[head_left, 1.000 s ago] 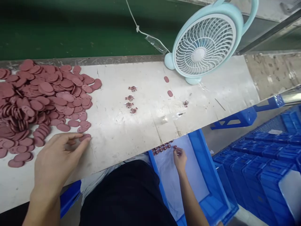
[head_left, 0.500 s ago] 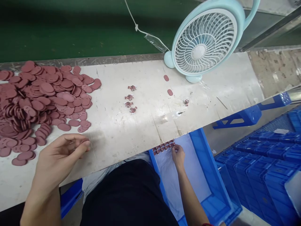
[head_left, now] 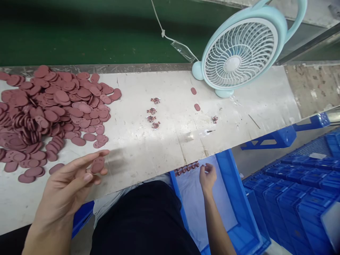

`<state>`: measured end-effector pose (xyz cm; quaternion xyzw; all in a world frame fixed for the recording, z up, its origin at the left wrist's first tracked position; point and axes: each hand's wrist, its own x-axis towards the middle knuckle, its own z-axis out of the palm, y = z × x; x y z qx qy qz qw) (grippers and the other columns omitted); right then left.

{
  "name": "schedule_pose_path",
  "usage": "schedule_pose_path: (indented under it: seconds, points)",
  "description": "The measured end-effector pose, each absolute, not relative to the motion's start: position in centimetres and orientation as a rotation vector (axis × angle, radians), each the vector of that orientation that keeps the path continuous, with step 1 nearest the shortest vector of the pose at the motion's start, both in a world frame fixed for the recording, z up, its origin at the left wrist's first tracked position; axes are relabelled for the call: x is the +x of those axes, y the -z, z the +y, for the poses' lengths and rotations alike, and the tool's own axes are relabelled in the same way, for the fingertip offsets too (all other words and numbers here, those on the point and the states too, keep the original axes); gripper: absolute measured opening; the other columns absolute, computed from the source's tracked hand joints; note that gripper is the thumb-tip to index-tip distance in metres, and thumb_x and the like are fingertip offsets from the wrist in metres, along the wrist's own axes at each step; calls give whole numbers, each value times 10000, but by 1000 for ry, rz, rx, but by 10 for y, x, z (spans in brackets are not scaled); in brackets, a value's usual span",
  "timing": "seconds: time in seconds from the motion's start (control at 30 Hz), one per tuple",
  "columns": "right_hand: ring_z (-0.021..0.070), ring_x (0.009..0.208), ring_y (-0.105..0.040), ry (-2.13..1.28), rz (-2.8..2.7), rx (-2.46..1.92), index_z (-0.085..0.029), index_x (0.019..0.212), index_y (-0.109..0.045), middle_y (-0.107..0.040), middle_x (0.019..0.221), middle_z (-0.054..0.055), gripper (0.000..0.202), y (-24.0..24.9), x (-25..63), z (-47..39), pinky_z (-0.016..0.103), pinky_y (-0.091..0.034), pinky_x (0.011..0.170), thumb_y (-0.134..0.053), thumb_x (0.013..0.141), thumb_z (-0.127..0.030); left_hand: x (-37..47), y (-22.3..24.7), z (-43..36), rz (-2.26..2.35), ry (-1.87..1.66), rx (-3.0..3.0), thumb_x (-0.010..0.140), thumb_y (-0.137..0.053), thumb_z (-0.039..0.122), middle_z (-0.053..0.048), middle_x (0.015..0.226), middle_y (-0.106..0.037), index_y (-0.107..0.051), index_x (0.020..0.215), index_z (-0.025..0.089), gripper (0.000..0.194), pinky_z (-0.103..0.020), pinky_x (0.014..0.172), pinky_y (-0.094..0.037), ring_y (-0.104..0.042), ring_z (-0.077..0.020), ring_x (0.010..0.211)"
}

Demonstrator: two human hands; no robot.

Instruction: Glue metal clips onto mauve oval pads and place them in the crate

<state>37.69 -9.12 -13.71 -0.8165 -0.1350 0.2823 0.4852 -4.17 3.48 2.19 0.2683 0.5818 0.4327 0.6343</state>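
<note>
My left hand (head_left: 66, 184) is over the near side of the table, closed on a reddish-brown oval disc (head_left: 97, 164) with small holes, held between thumb and fingers. A big pile of similar discs (head_left: 58, 102) lies just beyond it. My right hand (head_left: 208, 180) hovers over a blue crate (head_left: 230, 171) lined with a white sheet (head_left: 204, 209). Its fingers are bent and apart, with nothing visible in them. Rows of small shiny reddish-brown pieces (head_left: 186, 169) lie at the crate's far end, left of that hand.
Several small shiny pieces (head_left: 152, 118) lie mid-table, and another (head_left: 215, 119) further right. Two loose discs (head_left: 197, 107) sit near a light-blue fan (head_left: 239, 60). A translucent bottle with a dark thin tip (head_left: 198, 134) lies near the table edge. Blue crates (head_left: 297, 191) stack at right.
My right hand has come away from the rows of pieces, its fingers parting. My left hand has turned and opened out somewhat, so the disc in it now shows its face. The view has shifted slightly.
</note>
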Motion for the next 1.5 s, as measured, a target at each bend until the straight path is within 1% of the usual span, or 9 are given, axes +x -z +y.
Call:
schedule_pose_path:
  seconds: [0.13, 0.27, 0.4, 0.7, 0.87, 1.13, 1.23, 1.4, 1.5]
  points:
    - [51, 497, -468, -832, -192, -1625, -179, 901, -590, -504, 651, -80, 264, 97, 361, -59, 144, -389, 427, -654, 906, -435, -32, -7, 23, 1197, -933, 504, 708, -851, 219, -79, 1148, -767, -786, 1056, 248, 355, -157, 523, -563, -711, -142, 693]
    - [40, 412, -394, -1154, -52, -1266, -170, 857, -595, -416, 570, -96, 350, 54, 357, -41, 117, -320, 321, -559, 923, -512, -15, 3, 14, 1039, -844, 507, 777, -796, 236, -126, 1158, -759, -772, 1104, 232, 329, -221, 566, -596, -735, -215, 804]
    - [23, 402, -428, -1407, 78, -973, -146, 950, -611, -468, 593, -87, 252, 24, 356, -48, 86, -349, 311, -506, 979, -373, 2, 0, 13, 959, -768, 502, 830, -747, 219, -131, 1170, -753, -761, 1125, 222, 296, -227, 610, -597, -735, -232, 888]
    - [29, 592, -600, -1838, 393, -32, -96, 1328, -424, -583, 810, -38, 567, 33, 305, 40, 49, -459, 384, -546, 950, -501, 25, -9, 9, 847, -757, 399, 853, -727, 207, -127, 1199, -749, -756, 1138, 204, 287, -160, 638, -571, -742, -220, 975]
    - [46, 511, -542, -1848, 328, -59, -137, 1132, -542, -538, 697, -58, 344, 20, 284, 64, 101, -467, 388, -460, 980, -434, 32, -16, 4, 768, -766, 347, 844, -738, 199, -108, 1198, -751, -753, 1144, 210, 300, -156, 700, -575, -740, -183, 959]
    - [88, 341, -467, -1646, -368, -822, -192, 957, -669, -599, 552, -20, 390, -46, 228, 18, 186, -354, 314, -576, 873, -561, 39, -13, 6, 762, -857, 269, 727, -822, 108, -63, 1139, -772, -756, 1127, 224, 422, -152, 745, -573, -739, -178, 987]
    - [70, 300, -402, -1749, -261, -902, -197, 921, -666, -567, 516, -34, 417, -40, 212, 4, 175, -308, 298, -583, 852, -600, 38, -13, 8, 803, -871, 279, 723, -828, 112, -82, 1148, -774, -762, 1098, 225, 397, -162, 735, -580, -743, -190, 987]
    - [57, 292, -362, -1821, -6, -991, -221, 863, -662, -510, 465, -68, 448, -12, 197, -9, 150, -255, 286, -616, 787, -660, 32, -14, 11, 956, -891, 327, 737, -813, 104, -53, 1088, -789, -759, 1075, 282, 386, -180, 563, -571, -739, -141, 714]
    - [65, 292, -372, -1805, 31, -1003, -230, 839, -667, -498, 447, -75, 447, -4, 195, -8, 149, -251, 278, -619, 773, -670, 27, -12, 12, 1013, -902, 357, 752, -826, 205, -75, 1108, -785, -766, 1054, 291, 319, -214, 578, -579, -758, -199, 801]
